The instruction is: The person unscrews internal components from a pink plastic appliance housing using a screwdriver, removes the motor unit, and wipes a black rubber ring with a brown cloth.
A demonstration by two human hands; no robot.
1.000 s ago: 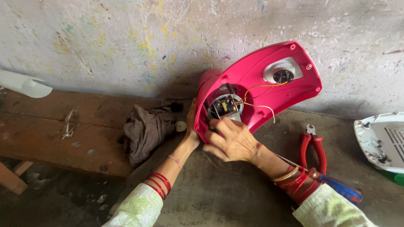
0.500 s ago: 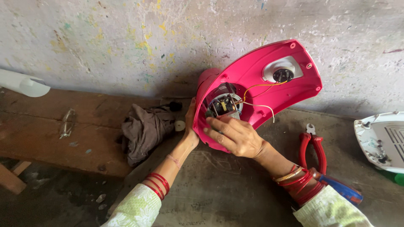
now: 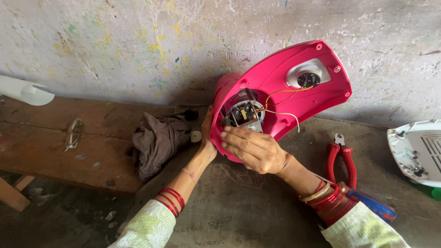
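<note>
Fingers of my right hand lie loosely spread, tips touching the wired motor inside the pink casing, which leans on the far wall while my left hand grips its left edge.

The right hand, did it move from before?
Yes. The right hand slid slightly up toward the motor inside the pink appliance base, judged against the red-handled pliers.

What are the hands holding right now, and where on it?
The left hand grips the pink appliance shell by its lower left edge. The right hand rests fingers at the motor opening.
</note>
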